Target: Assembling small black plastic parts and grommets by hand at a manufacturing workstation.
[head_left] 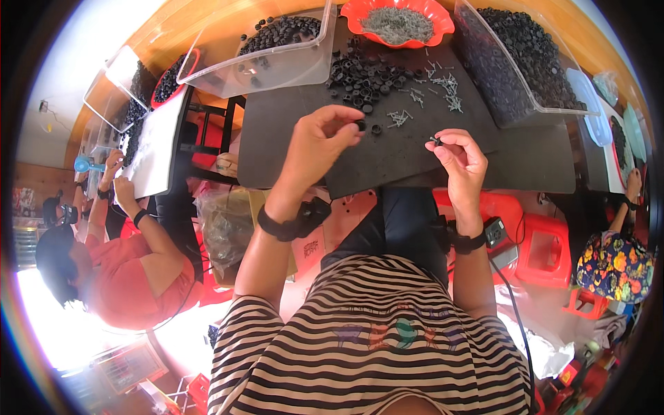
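My left hand (315,146) is over the dark table, thumb and fingers pinching a small round black cap (360,125). Another black cap (376,129) lies on the table just beyond its fingertips. To the right, my right hand (462,158) has its thumb and fingers closed on a small screw (434,140), with something dark at it that is too small to make out. Between and beyond the hands sit a loose heap of black caps (366,79), a little pile of screws (399,119) and more scattered screws (451,93).
A clear bin (277,81) of black caps stands back left, another clear bin (508,104) back right. Between them is a red scalloped bowl (353,24) of screws. Co-workers sit at left (138,277) and far right (615,266). A red stool (546,252) stands below the table.
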Tool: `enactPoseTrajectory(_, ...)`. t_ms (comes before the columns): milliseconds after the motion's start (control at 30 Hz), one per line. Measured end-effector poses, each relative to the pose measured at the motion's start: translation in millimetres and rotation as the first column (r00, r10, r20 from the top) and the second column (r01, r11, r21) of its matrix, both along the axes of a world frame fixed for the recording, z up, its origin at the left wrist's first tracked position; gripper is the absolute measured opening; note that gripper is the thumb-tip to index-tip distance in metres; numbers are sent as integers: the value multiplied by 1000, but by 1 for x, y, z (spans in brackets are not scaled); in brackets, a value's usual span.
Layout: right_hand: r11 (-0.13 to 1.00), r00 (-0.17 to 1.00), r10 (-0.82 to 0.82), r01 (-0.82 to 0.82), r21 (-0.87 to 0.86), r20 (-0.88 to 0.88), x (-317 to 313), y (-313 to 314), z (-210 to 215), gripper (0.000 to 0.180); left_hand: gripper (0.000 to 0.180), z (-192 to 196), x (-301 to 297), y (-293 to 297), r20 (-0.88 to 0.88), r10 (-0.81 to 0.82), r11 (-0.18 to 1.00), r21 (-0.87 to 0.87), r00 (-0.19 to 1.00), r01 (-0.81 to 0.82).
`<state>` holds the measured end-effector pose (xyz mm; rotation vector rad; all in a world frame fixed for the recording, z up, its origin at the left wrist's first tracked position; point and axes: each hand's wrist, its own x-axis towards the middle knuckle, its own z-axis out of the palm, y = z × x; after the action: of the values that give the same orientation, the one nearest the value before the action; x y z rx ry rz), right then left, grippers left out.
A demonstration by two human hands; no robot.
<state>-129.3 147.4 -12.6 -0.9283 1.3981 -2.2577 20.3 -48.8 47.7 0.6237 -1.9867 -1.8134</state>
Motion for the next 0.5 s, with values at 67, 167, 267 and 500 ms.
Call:
enactPoseTrajectory(67, 1000, 1000, 19, -19, -4, -2, 2, -1, 1, 12, 15, -3, -8, 20, -32, -65, 997, 37, 997, 66)
enactPoseTrajectory(167, 997, 998, 65, -64, -40, 25, 4, -2, -1, 14, 16, -21, -31, 47, -51, -150, 988, -38, 987, 148)
enactPoseTrajectory(267, 999, 999, 27, -25, -41, 42, 4, -2, -3, 14, 17, -29, -41, 58, -94, -163, 987, -1, 982, 164)
enactPoseTrajectory(500, 999, 1000, 1, -1, -46, 7, 3, -3, -2, 14, 20, -36, -41, 57, -141, -168, 888, 408, 976, 212)
